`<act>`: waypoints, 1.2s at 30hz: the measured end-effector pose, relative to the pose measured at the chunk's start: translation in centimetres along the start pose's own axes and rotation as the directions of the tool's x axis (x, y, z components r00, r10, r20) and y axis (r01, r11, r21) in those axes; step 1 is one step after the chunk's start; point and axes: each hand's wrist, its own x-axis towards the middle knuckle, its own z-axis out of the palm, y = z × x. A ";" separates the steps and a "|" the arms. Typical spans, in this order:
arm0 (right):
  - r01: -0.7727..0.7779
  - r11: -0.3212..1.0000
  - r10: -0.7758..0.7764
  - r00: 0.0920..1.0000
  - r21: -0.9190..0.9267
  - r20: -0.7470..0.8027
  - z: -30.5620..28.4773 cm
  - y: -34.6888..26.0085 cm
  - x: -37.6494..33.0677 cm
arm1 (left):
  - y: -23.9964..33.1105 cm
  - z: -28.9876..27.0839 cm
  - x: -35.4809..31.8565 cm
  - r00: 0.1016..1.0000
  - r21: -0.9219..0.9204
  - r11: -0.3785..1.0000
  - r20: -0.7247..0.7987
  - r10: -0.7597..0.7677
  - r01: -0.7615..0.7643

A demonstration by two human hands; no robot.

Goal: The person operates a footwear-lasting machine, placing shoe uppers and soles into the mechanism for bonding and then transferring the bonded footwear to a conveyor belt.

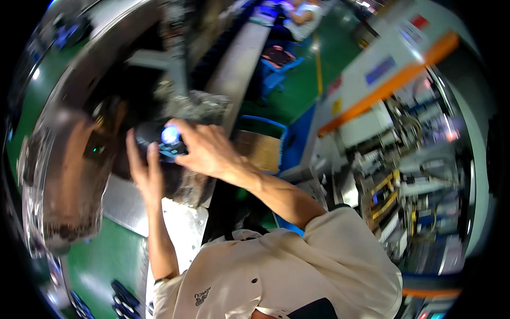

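Both my hands are at a dark rounded part [150, 133] with a bright blue-white spot on its right side; motion blur hides its exact kind. Reaching in from the right, my right hand [207, 151] is closed about that side, thumb and forefinger spanning the bright spot. My left hand [144, 173] points upward, with one finger along the part's left edge and another over its front, gripping it between them. Below and behind the part lies a metal work surface wrapped in crinkled clear film [199, 106].
A film-covered metal housing [71, 175] stands at the left, by a dark machine post [178, 48]. A long bench [244, 53] runs away, with a seated person [303, 21] at its far end. On the right are a blue-framed chair [263, 146] and an open machine cabinet [409, 175] with orange edging.
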 end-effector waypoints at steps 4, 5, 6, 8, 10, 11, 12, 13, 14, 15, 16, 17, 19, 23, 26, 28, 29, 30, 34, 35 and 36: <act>0.151 0.959 -0.043 0.914 0.240 -0.403 -0.1 2.9 -4.7 | 2.2 1.8 -2.0 0.968 -0.333 0.911 0.136 -0.209 0.244; 0.062 0.896 0.112 0.927 0.440 -0.359 -0.7 2.8 -6.3 | 2.5 2.1 -3.2 0.935 -0.425 0.838 0.234 -0.265 0.344; -0.009 0.801 0.240 0.921 0.599 -0.308 -1.1 2.8 -8.3 | 3.3 3.4 -5.0 0.927 -0.517 0.776 0.291 -0.238 0.361; 0.032 0.806 0.301 0.838 0.591 -0.455 -2.2 3.1 -13.1 | 3.7 6.6 -9.0 0.875 -0.618 0.634 0.431 -0.221 0.464; -0.006 0.844 0.340 0.778 0.536 -0.528 -4.9 4.1 -18.8 | 7.6 10.8 -12.9 0.796 -0.625 0.535 0.582 -0.166 0.569; -0.036 0.866 0.351 0.753 0.498 -0.556 -6.4 4.6 -21.8 | 9.9 12.6 -14.4 0.663 -0.570 0.384 0.728 -0.175 0.726; -0.094 0.872 0.397 0.711 0.481 -0.581 -8.0 5.0 -24.7 | 11.7 14.4 -16.3 0.604 -0.511 0.384 0.778 -0.175 0.769; -0.161 0.828 0.481 0.698 0.537 -0.531 -9.7 5.5 -27.8 | 13.2 16.2 -18.3 0.550 -0.457 0.387 0.817 -0.173 0.801; -0.179 0.813 0.526 0.635 0.554 -0.566 -10.6 6.2 -31.1 | 14.2 18.2 -20.5 0.504 -0.414 0.419 0.854 -0.128 0.808; -0.185 0.799 0.560 0.577 0.572 -0.595 -11.5 6.9 -34.5 | 15.8 20.0 -22.7 0.466 -0.381 0.456 0.881 -0.085 0.804; -0.211 0.805 0.579 0.487 0.555 -0.654 -12.2 7.5 -37.7 | 17.6 21.7 -25.0 0.417 -0.331 0.507 0.907 -0.062 0.796; -0.239 0.807 0.590 0.392 0.541 -0.706 -13.1 8.2 -41.0 | 18.9 23.7 -27.0 0.337 -0.256 0.587 0.941 -0.031 0.768; -0.296 0.772 0.629 0.224 0.563 -0.744 -15.0 9.3 -47.4 | 21.2 27.7 -31.1 0.093 -0.152 0.712 0.988 0.122 0.685; -0.180 0.703 0.653 -0.220 0.688 -0.725 -18.1 11.1 -56.6 | 25.2 37.9 -37.6 -0.194 -0.044 0.769 0.957 0.215 0.638; -0.134 0.736 0.565 -0.417 0.663 -0.712 -20.5 11.0 -62.2 | 28.8 45.8 -43.5 -0.202 0.004 0.828 0.970 0.132 0.561; -0.198 0.755 0.478 -0.487 0.625 -0.731 -20.7 11.2 -65.2 | 28.0 53.0 -47.7 -0.134 -0.106 0.897 0.975 0.179 0.430; -0.217 0.756 0.446 -0.521 0.618 -0.728 -20.8 11.2 -66.0 | 27.3 56.6 -49.8 -0.030 -0.193 0.929 0.977 0.213 0.315; -0.299 0.728 0.390 -0.561 0.618 -0.731 -21.0 11.0 -66.8 | 27.5 59.1 -51.5 0.052 -0.277 0.947 0.961 0.273 0.163; -0.417 0.568 0.334 -0.672 0.710 -0.661 -21.3 10.0 -69.2 | 30.3 64.6 -56.6 -0.014 -0.106 0.946 0.994 0.106 -0.307; -0.421 0.559 0.310 -0.693 0.715 -0.650 -21.7 10.3 -69.3 | 30.1 65.5 -57.2 -0.059 -0.100 0.925 0.995 0.084 -0.366; -0.451 0.526 0.317 -0.683 0.721 -0.658 -22.4 10.9 -69.5 | 30.0 66.1 -57.3 -0.051 -0.062 0.932 0.998 0.047 -0.357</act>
